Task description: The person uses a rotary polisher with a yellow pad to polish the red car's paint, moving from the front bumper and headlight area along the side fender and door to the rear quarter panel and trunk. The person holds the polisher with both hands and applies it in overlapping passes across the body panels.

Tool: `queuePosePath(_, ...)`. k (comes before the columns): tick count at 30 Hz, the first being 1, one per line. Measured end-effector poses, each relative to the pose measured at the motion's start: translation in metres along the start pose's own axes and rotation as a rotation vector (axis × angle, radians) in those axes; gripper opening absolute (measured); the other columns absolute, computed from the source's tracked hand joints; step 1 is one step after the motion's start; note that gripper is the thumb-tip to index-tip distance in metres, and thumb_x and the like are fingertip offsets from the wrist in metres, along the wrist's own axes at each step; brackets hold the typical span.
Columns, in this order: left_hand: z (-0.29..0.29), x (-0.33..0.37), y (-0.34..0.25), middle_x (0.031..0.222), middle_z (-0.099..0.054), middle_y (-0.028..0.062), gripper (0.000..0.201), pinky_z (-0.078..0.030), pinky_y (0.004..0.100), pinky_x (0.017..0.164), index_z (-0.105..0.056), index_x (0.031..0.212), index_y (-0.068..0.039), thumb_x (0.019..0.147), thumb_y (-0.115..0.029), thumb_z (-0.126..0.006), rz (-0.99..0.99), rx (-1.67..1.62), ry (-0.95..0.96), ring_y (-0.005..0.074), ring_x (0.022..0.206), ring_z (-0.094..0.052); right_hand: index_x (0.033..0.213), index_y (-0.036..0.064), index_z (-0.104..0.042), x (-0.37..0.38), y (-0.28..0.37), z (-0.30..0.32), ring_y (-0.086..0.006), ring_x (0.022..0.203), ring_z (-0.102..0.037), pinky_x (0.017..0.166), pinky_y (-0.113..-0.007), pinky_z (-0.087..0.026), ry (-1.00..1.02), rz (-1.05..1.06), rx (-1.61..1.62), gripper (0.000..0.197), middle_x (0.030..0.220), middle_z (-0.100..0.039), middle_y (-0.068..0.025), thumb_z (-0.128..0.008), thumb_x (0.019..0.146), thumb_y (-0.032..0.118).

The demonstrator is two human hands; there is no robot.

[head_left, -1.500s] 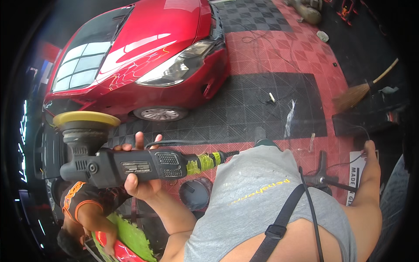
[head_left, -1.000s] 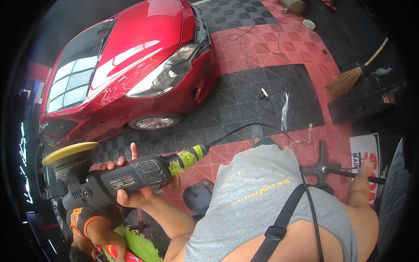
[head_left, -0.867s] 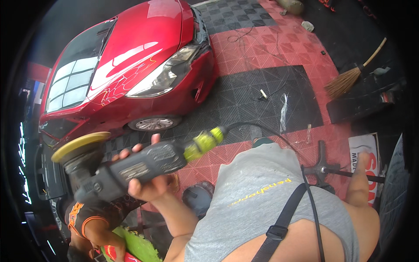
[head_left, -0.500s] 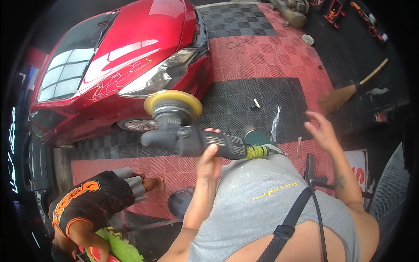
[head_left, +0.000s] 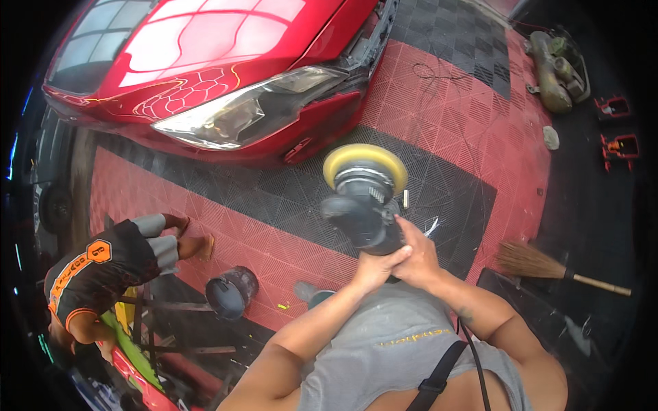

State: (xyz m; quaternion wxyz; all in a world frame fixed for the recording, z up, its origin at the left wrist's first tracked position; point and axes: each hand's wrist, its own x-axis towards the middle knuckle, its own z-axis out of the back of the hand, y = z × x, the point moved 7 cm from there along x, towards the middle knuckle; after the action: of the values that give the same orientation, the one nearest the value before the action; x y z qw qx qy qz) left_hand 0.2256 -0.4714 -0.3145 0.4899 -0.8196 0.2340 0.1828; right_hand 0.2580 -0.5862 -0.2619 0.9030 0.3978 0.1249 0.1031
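Observation:
In front of my body I hold a black power polisher with a round yellow pad at its far end, raised clear of the car. My left hand is closed round the lower part of its body. Next to it, my right hand grips the same part from the right, its fingers partly hidden. Beyond the pad, to the upper left, stands a red car, with its headlight towards me. A dark cord runs over my grey shirt.
A person in a black and orange jersey bends over red and green panels at the left. A dark bucket stands on the red and black tiled floor. At right lie a broom and a tank-like machine.
My right hand has come in from the right and closed on the polisher. The polisher has moved right, away from the headlight, and my view has shifted.

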Motion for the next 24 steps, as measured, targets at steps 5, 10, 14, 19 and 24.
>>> queuePosePath(5, -0.021, 0.093, 0.006, 0.15, -0.059, 0.0165, 0.081, -0.045, 0.0442, 0.12, -0.051, 0.153, 0.0, 0.089, -0.026, -0.094, -0.05, 0.314, 0.105, 0.0268, 0.139, -0.058, 0.149, 0.0047, -0.052, 0.077, -0.069, 0.069, -0.0424, 0.121, -0.072, 0.102, -0.051, -0.059, 0.107, -0.051, -0.113, 0.094, 0.135, -0.071, -0.0209, -0.092, 0.068, 0.032)
queuePosePath(10, -0.026, 0.081, 0.003, 0.155, -0.054, 0.0168, 0.082, -0.051, 0.0424, 0.116, -0.035, 0.16, -0.001, 0.098, -0.021, -0.085, 0.173, -0.176, 0.053, 0.0266, 0.139, -0.059, 0.151, 0.0076, -0.051, 0.068, -0.106, 0.077, -0.0419, 0.127, -0.068, 0.107, -0.051, -0.056, 0.359, -0.153, -0.201, 0.096, 0.139, -0.068, -0.0214, -0.091, 0.068, 0.031)
queuePosePath(14, 0.017, 0.051, 0.016, 0.154, -0.054, 0.0181, 0.077, -0.059, 0.0516, 0.107, -0.036, 0.16, 0.0, 0.104, -0.035, -0.077, 0.373, -0.186, -0.026, 0.0296, 0.134, -0.062, 0.154, 0.0108, -0.05, 0.061, -0.076, 0.047, -0.0404, 0.13, -0.067, 0.108, -0.051, -0.055, 0.447, -0.054, -0.24, 0.095, 0.141, -0.067, -0.0214, -0.09, 0.069, 0.029)
queuePosePath(19, 0.083, 0.011, 0.009, 0.154, -0.053, 0.017, 0.077, -0.056, 0.0559, 0.11, -0.037, 0.161, -0.003, 0.104, -0.035, -0.078, 0.353, -0.246, -0.125, 0.0325, 0.139, -0.06, 0.154, 0.013, -0.05, 0.063, -0.043, -0.009, -0.0419, 0.126, -0.067, 0.108, -0.054, -0.053, 0.58, -0.002, -0.279, 0.092, 0.134, -0.068, -0.0207, -0.087, 0.072, 0.033)
queuePosePath(24, 0.116, -0.002, 0.006, 0.155, -0.054, 0.0151, 0.073, -0.052, 0.0571, 0.114, -0.04, 0.16, -0.005, 0.104, -0.035, -0.077, 0.38, -0.3, -0.112, 0.0317, 0.143, -0.056, 0.153, 0.0116, -0.05, 0.086, -0.015, -0.03, -0.0425, 0.124, -0.068, 0.105, -0.052, -0.055, 0.666, 0.078, -0.285, 0.092, 0.132, -0.069, -0.0211, -0.088, 0.072, 0.032)
